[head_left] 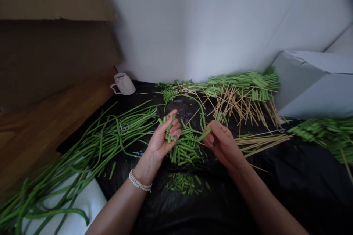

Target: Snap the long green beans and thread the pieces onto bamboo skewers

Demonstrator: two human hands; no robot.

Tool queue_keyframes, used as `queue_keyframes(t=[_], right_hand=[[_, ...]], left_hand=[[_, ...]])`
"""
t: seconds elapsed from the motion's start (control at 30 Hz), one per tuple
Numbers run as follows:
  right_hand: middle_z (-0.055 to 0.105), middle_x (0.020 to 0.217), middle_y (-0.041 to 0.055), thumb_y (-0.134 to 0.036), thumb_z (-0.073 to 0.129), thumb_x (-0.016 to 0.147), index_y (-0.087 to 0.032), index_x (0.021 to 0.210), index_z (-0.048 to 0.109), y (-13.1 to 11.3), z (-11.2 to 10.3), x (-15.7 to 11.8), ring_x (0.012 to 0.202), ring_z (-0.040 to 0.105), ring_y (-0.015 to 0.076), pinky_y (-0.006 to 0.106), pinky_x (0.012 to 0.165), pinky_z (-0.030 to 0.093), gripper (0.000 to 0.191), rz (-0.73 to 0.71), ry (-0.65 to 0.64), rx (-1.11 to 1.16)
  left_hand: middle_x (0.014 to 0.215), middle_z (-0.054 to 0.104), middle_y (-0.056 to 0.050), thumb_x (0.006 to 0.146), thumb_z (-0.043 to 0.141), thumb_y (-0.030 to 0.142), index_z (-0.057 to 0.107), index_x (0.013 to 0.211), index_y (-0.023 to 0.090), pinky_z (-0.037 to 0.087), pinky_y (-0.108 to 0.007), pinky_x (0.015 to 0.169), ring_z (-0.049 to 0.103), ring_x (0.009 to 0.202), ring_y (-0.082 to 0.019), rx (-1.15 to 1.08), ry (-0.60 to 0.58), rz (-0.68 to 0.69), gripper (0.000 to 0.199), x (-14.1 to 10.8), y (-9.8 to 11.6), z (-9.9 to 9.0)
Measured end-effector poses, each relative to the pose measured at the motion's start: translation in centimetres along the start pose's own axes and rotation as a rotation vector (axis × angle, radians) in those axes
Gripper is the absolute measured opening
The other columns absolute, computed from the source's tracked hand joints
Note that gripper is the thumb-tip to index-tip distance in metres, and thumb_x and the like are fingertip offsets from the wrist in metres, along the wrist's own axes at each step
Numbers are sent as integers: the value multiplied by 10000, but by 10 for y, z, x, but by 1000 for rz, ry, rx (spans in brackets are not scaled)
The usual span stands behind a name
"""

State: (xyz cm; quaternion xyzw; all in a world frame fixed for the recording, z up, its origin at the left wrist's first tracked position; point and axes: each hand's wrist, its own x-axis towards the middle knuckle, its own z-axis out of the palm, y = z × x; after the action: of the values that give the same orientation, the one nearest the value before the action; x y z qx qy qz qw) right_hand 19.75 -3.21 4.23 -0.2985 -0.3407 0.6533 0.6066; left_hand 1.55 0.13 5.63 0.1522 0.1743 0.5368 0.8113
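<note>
- Step in hand: the person is apparently breaking a long green bean [205,133] into short lengths, mid-frame, and is gathering them in one palm.
- Left hand [160,140], centre: its fingers are curling around a bunch of short bean pieces [168,132]; several are showing, the exact number being partly hidden.
- Right hand [222,142], right of centre: its fingers are pinching the long green bean, one end of which is pointing toward the left hand.
- Next move, as judged: snapping is calling for a firm pinch at a matching length, with the left fingers staying closed enough for nothing to slip.
- Counts, single items: one mug [126,85] is standing at upper left of centre; one white box [311,80] is sitting at upper right.
- Counts, heaps: one pile of cut pieces [183,151] is lying at centre, one patch of small trimmings [183,183] below it; uncut beans [102,136] are spreading across the left, and wooden sticks [230,106] are crossing at right of centre, all too tangled for counting.
</note>
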Motion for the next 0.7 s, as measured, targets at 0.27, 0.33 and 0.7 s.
queue_keyframes(t=[0.27,0.33,0.7], right_hand=[[475,490,-67,-421,704,821,-184,738,631,6,-2,-3,424,387,49,187,415,272,261,76,-108,-159],[484,495,-69,-412,714,812,-183,743,637,8,-1,-4,427,390,49,185,421,287,251,79,-130,-227],[538,511,-65,-397,786,711,-194,783,636,-6,-3,1,400,412,47,173,380,285,262,17,62,-204]], left_hand=[[668,501,27,777,751,267,620,875,130,285,-117,390,425,483,-29,401,-83,-222,213,-6,-10,-3],[639,496,26,755,770,334,598,798,125,306,-134,409,425,484,-37,528,-108,-296,274,-9,-17,-1],[643,530,12,708,799,346,597,759,130,276,-175,418,417,492,-49,638,-234,-436,300,-12,-18,-2]])
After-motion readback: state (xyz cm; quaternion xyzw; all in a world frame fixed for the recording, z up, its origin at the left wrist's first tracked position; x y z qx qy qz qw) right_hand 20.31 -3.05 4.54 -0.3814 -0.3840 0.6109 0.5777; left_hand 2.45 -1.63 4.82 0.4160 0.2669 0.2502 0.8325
